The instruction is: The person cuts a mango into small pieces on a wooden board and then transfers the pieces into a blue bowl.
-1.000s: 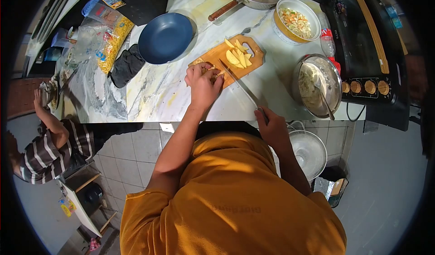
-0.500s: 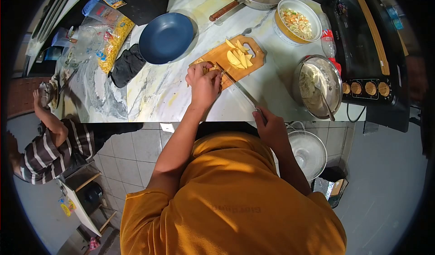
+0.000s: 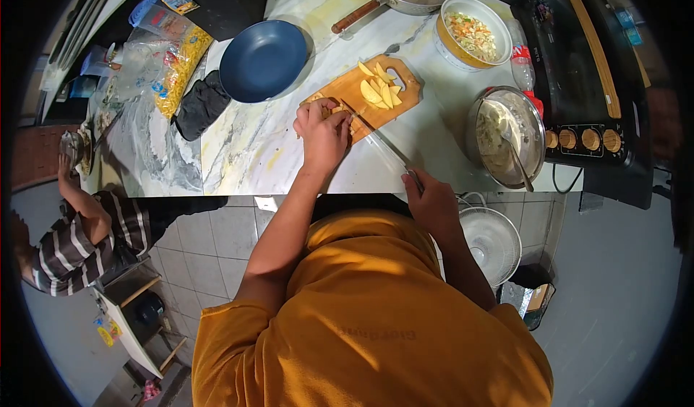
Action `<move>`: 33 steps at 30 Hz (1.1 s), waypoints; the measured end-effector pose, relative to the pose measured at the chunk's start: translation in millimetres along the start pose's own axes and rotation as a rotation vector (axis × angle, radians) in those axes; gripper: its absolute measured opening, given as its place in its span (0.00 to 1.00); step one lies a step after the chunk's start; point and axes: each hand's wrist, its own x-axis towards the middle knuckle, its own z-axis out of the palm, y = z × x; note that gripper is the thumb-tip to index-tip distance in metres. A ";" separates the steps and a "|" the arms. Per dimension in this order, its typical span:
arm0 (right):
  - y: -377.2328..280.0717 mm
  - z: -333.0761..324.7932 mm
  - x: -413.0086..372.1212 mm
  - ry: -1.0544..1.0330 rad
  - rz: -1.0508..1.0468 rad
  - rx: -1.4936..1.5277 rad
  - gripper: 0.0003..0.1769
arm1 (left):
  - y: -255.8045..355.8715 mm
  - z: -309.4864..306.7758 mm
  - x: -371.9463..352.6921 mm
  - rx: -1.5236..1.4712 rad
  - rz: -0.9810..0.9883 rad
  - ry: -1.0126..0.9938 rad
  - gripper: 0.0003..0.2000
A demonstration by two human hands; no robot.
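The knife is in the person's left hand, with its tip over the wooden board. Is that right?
Not quite, the side is wrong: the head view shows the knife in the person's right hand. Its tip is indeed over the wooden board.

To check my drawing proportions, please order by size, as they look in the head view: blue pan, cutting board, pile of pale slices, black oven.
1. Black oven
2. Blue pan and cutting board: too alike to rank; the left hand hides some board
3. Pile of pale slices
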 end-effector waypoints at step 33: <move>26.3 -14.1 7.1 0.085 -0.070 0.055 0.20 | -5.2 -17.1 -11.6 0.108 -0.128 0.073 0.09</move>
